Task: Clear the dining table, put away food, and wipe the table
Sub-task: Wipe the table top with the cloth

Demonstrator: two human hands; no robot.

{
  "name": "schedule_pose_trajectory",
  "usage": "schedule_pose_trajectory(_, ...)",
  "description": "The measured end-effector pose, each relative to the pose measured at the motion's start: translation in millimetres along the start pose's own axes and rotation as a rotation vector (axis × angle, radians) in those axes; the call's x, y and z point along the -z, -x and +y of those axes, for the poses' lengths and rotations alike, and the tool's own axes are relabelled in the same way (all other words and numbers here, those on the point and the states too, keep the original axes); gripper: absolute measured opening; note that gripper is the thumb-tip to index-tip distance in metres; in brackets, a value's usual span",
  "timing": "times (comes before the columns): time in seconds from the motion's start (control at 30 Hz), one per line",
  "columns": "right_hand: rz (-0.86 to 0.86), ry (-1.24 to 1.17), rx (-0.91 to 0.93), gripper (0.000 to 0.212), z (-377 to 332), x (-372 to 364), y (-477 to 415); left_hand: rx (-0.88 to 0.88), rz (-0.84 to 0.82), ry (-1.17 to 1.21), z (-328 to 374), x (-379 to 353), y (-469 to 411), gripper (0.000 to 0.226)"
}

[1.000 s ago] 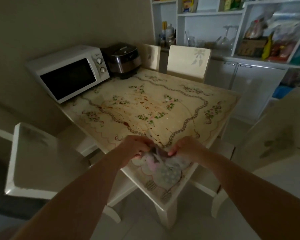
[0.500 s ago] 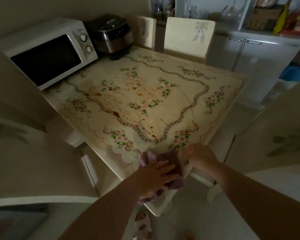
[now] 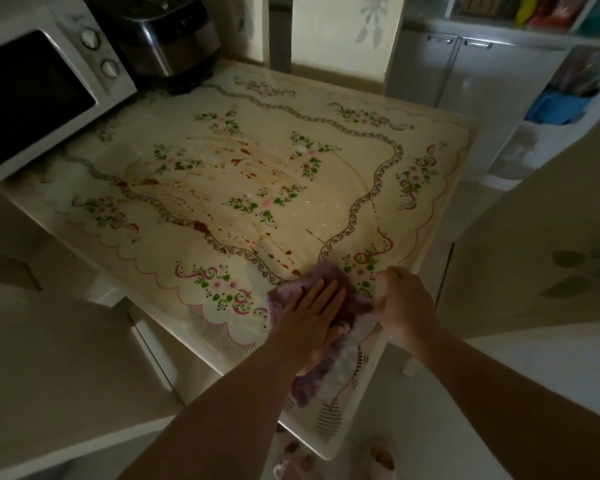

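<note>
**Dim dining corner: cloth is being pressed onto a stained counter**

Dim light is being thrown over a floral-patterned counter (image 3: 430,140), with a microwave (image 3: 39,88) and a cooker (image 3: 170,36) being kept at its far left corner. No dishes or food are being seen on it. Brown sauce smears (image 3: 201,225) are being left across its middle.

A second ago the purple cloth (image 3: 312,277) was being bunched between both hands at the near edge. Now it is being spread flat and pushed a little farther in, its far edge touching the nearest drips. By that reading, clearing is being treated as finished and the wiping step is only just being started. Nearly all the smears are yet to be reached.

The left hand (image 3: 312,313) is being laid flat on the cloth, fingers straight and close together, palm pressing down. The right hand (image 3: 406,306) is being held just right of the cloth, at the counter's near right edge, fingers curled under. Whether a corner of the cloth is being pinched or the counter merely steadied cannot be told.
</note>
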State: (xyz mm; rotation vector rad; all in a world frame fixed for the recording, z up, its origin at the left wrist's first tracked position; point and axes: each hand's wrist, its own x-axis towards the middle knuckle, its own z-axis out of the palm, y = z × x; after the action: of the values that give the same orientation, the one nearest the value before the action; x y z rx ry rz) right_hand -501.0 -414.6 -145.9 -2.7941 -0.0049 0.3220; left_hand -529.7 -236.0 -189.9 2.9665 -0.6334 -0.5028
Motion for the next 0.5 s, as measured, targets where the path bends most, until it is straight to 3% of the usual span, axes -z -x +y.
schedule_pose_trajectory(0.3,-0.029,0.048,0.019,0.054,-34,-19,-10,0.114,0.078,0.02,-34,10,-40,0.062)
schedule_pose_trajectory(0.5,-0.16,0.078,-0.125,0.069,-68,-26,-25,0.151,0.076,0.004,-88,17,-50,0.062)
